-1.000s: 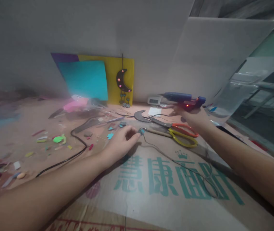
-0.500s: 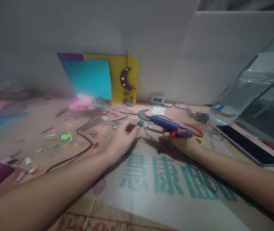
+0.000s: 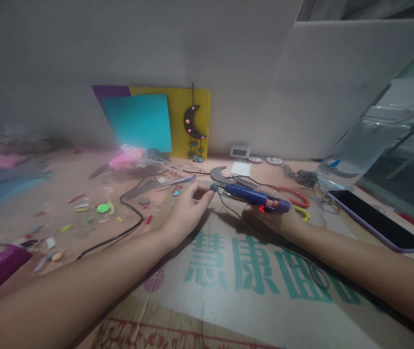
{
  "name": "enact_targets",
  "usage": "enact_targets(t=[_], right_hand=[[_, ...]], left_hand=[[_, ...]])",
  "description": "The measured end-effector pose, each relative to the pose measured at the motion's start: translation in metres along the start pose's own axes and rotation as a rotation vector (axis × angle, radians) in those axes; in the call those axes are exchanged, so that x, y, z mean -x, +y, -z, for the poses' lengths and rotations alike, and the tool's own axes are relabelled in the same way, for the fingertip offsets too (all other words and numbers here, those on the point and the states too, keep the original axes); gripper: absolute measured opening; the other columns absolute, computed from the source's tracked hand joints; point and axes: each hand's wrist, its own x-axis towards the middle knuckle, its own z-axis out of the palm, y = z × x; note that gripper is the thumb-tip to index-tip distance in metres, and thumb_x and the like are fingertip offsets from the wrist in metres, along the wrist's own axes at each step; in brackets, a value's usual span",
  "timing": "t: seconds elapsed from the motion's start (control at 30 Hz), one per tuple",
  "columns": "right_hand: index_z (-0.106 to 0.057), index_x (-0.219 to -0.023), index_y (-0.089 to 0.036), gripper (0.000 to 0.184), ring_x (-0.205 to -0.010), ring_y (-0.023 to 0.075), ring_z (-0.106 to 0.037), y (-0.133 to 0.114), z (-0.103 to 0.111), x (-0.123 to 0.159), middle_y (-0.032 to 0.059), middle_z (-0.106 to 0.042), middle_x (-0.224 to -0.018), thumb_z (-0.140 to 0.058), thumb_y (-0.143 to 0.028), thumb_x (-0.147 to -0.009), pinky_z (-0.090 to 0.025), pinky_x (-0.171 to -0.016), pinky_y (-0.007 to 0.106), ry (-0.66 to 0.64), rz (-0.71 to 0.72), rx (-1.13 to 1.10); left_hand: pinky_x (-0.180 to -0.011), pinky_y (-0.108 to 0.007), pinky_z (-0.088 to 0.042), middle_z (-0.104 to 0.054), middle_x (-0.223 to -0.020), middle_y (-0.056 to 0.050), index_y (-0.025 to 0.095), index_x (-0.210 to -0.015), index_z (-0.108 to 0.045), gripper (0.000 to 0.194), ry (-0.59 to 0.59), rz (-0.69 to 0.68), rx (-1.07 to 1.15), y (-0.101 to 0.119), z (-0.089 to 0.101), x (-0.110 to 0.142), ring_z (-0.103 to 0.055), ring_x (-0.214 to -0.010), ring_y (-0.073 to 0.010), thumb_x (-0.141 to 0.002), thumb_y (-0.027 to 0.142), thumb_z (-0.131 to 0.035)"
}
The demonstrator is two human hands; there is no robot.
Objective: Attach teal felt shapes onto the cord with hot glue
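Between thumb and fingers, my left hand [image 3: 188,211] pinches a small dark teal flower-like piece [image 3: 214,187]. A thin dark cord [image 3: 234,211] trails from that piece across the table to the right. My right hand [image 3: 270,218] is wrapped round a blue glue gun [image 3: 254,195] with a red light glowing on its underside. The gun's nozzle points left and is at the small piece; whether it touches, I cannot tell. Just behind lies a grey crescent moon shape [image 3: 217,173]. Farther back, a dark moon ornament [image 3: 191,123] with pink dots and small hanging pieces rests against a yellow card [image 3: 178,102].
Orange-handled pliers [image 3: 301,197], grey yarn [image 3: 306,177] and a phone [image 3: 377,220] lie to the right. Scattered clay bits [image 3: 103,208], a black cable [image 3: 114,236] and a purple object [image 3: 1,266] are at left. A small white digital display [image 3: 240,151] stands by the wall.
The glue gun has come slightly left and down, bringing its nozzle to the small piece. My left hand keeps its pinch. The whole view has shifted slightly.
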Motion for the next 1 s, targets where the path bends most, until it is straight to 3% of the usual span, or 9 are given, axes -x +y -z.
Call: enact_targets(t=[0.67,1.0], right_hand=[[-0.052,-0.068,-0.020,0.025,-0.058,0.0165,-0.053,-0.0030,0.0023,-0.0023,0.0010,-0.057,-0.063,-0.064,-0.040,-0.079,-0.040,-0.055,0.028,-0.067,0.041,0.024],[-0.050,-0.069,-0.022,0.021,-0.055,0.0153,-0.053,0.0029,-0.0008,-0.0011,-0.0005,-0.058,-0.062,-0.063,-0.032,-0.081,-0.042,-0.052,0.027,-0.010,0.119,0.019]], left_hand=[[-0.080,-0.029,-0.047,-0.067,-0.087,-0.004,0.017,-0.082,-0.060,0.013,0.015,-0.029,-0.068,0.0009,-0.0003,0.0025,-0.061,-0.084,-0.0183,-0.089,0.026,-0.054],[-0.081,-0.031,-0.045,-0.066,-0.090,-0.005,0.016,-0.085,-0.060,0.014,0.014,-0.011,-0.056,-0.0011,-0.0002,0.0020,-0.060,-0.087,-0.0196,-0.090,0.026,-0.053]])
